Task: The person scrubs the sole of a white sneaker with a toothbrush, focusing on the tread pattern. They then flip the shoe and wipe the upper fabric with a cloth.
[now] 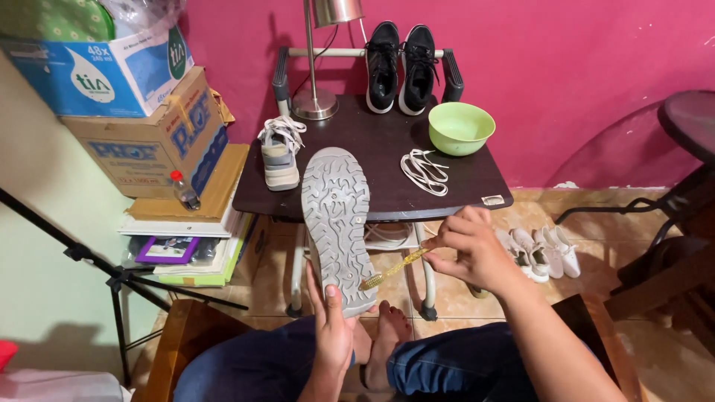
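Two hands work over the lap: the left hand (333, 333) grips a grey sneaker (337, 223) by its heel, sole up, while the right hand (469, 249) pinches a yellow toothbrush (393, 269), bristles touching the sole's lower edge, before the dark table (372, 149).

A lived-in room of a home: pink wall (566, 67), tiled floor (462, 298), a small dark side table (372, 160) holding a metal lamp (316, 67) and black sneakers (401, 65), cardboard boxes (149, 126) standing stacked on books.
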